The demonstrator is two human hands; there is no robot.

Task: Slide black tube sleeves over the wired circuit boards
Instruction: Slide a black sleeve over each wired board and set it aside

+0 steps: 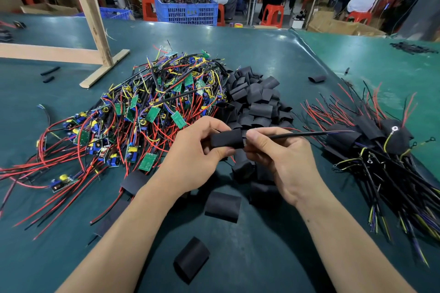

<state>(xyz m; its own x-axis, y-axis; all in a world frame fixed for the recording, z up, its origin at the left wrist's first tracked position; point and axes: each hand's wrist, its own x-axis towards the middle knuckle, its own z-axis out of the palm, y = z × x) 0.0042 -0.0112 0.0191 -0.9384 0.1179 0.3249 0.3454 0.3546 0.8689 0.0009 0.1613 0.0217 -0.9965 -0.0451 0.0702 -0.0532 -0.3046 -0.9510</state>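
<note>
Fingers: the left hand (pixel 202 147) curls its fingers and thumb round a flat black tube sleeve (pixel 227 141), held level above the table; the right hand (pixel 276 152) pinches a thin black cable (pixel 297 135) between thumb and forefinger, right at the sleeve's right-hand mouth.
Cable: it runs out rightward from the pinch, nearly level, towards the finished bundle.
Board in the sleeve: hidden, so I cannot tell how far in it sits.
Bare boards: a tangled heap of small green circuit boards with red, black and yellow wires (pixel 152 112) lies left of the hands, its red leads trailing towards the near-left edge.
Loose sleeves: a pile of short black tube pieces (pixel 257 100) sits just behind the hands, touching the heap's right side; more lie singly on the near side, one flat black piece (pixel 222 206) between the forearms.
Sleeved units: a bundle of black-covered boards with trailing wires (pixel 381 147) lies to the right.
Surface: a dark green table mat (pixel 273 257).
Beyond: a pale wooden frame (pixel 95 21) stands far left; a blue plastic crate (pixel 187 10) sits past the table edge.
</note>
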